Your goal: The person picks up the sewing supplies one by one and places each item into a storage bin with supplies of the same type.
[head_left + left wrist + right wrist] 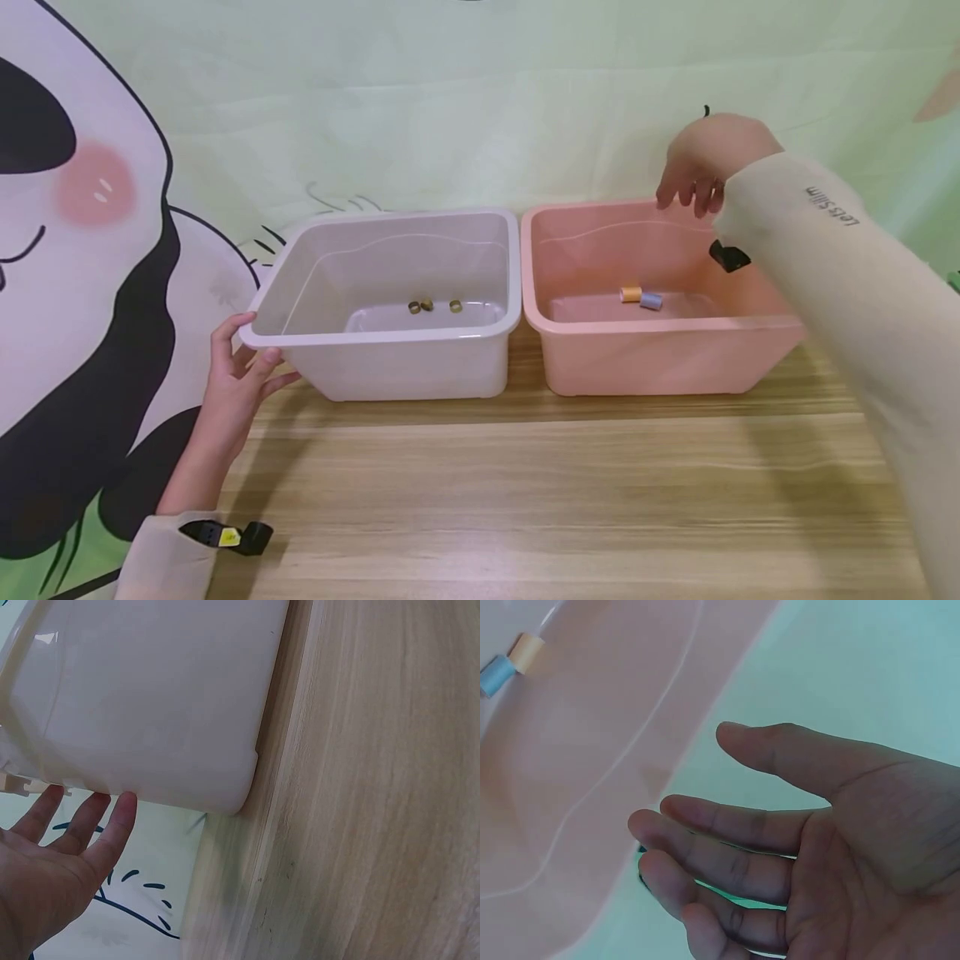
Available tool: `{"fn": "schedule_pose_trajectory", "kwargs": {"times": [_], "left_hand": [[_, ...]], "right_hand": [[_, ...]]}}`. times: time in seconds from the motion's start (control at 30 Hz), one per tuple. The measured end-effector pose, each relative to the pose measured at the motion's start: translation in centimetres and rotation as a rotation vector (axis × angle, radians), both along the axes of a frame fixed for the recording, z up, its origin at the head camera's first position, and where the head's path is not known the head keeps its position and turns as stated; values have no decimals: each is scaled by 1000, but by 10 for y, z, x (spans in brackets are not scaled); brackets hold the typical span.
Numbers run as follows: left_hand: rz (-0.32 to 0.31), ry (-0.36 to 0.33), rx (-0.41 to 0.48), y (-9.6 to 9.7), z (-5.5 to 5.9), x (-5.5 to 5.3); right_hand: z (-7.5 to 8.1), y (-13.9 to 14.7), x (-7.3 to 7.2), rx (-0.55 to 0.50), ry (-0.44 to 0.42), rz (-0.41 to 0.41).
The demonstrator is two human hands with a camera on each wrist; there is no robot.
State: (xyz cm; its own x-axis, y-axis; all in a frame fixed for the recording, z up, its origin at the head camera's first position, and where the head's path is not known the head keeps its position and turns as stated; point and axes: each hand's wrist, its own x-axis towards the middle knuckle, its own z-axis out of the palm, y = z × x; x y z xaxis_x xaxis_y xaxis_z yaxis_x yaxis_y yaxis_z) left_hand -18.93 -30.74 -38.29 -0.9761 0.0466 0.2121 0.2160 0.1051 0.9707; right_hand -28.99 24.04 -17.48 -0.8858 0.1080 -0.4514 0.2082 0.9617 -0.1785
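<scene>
My left hand [236, 383] holds the front left corner of a whitish plastic bin [405, 362], with digits above and below the rim. In the left wrist view, three fingertips [124, 806] touch the bin's outer side. Inside that bin lie three small brass-coloured rings [427, 305]. Over the back rim of a pink bin [667, 358] hovers my right hand [712, 158], its fingers loosely bent and holding nothing, as the right wrist view confirms. On the pink bin's floor, an orange spool of thread [631, 294] touches a blue-violet spool [651, 301].
Both bins stand side by side on a wood-grain table [480, 492], their facing rims nearly touching. Behind them hangs a pale green cloth [450, 100] with a cartoon panda [82, 333] on the left. A black strap with a camera is on each sleeve.
</scene>
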Motion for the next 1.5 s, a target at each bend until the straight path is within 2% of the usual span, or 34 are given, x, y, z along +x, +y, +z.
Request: {"fn": "schedule_pose_trajectory", "kwargs": {"times": [0.13,0.23,0.4,0.57,0.67,0.73,0.87,1.03,1.17,1.3,1.5], "left_hand": [[-5,-3,18,1,1,0],[-7,-7,24,1,1,1],[-8,-9,22,2,0,0],[-11,-9,24,2,-1,-1],[-8,-11,15,2,-2,-2],[-6,-11,9,2,-2,-2],[-7,-9,3,3,-1,-2],[-6,-11,8,3,0,-3],[-12,-5,13,0,0,-1],[-6,2,5,-4,0,0],[-12,5,21,-6,1,1]], "right_hand": [[6,-2,2,54,-29,66],[9,-4,6,64,-6,112],[12,-12,14,106,21,263],[8,-22,26,158,69,421],[3,-25,39,164,155,487],[0,-26,52,157,218,502],[-5,-29,76,122,331,501],[-13,-36,101,72,427,476],[-20,-40,119,55,505,488],[-30,-44,131,87,664,532],[-44,-44,142,101,924,605]]}}
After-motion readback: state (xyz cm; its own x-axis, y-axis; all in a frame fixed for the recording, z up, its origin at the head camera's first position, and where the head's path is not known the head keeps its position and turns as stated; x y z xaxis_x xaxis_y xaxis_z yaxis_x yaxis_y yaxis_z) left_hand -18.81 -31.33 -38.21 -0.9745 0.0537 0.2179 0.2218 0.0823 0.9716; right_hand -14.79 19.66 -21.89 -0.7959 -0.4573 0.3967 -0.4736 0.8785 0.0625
